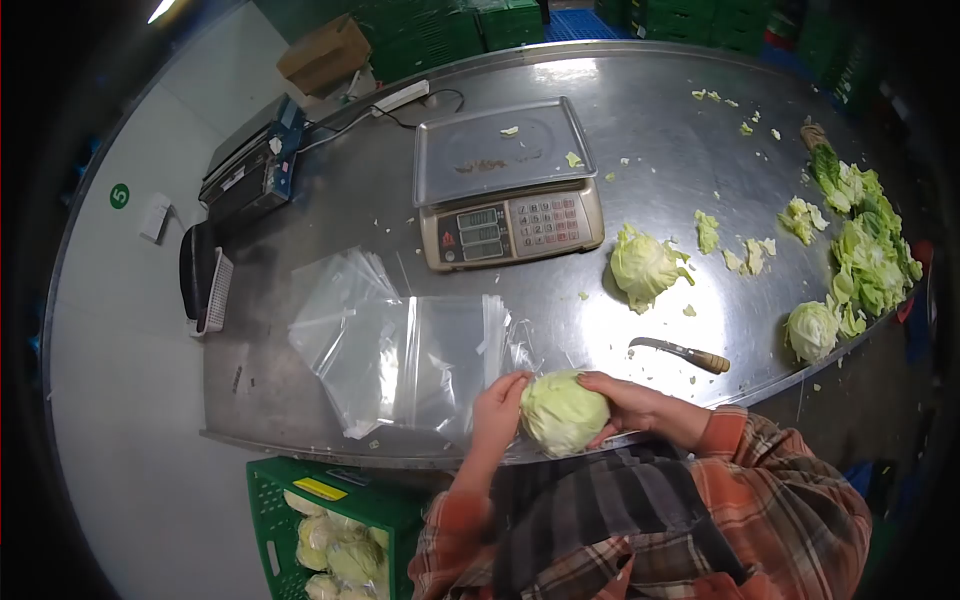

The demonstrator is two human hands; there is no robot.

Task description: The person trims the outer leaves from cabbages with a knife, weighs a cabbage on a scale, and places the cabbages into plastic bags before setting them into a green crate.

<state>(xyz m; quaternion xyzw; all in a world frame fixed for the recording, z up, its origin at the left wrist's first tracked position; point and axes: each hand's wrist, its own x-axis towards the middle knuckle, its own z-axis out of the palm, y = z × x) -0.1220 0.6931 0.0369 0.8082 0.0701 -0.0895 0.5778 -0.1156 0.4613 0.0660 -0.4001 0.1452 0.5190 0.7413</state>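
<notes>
A pale green cabbage (pixel 565 413) is at the table's front edge, between my two hands. My right hand (pixel 632 402) is wrapped round its right side. At its left side, my left hand (pixel 497 410) has its fingers pressed together beside clear plastic; whether they pinch the plastic or a leaf is too small to tell. Clear plastic bags (pixel 400 350) lie flat to the left of the cabbage. Another cabbage (pixel 643 268) sits behind and to the right, with a curved knife (pixel 680 353) in front of it.
A scale (pixel 510 226) with leaf scraps on its tray stands at the back middle. Loose leaves (pixel 868 255) and a small cabbage (pixel 812 331) are at the right edge. Below the table at left, a green crate (pixel 262 505) holds bagged cabbages. A black device (pixel 250 165) is back left.
</notes>
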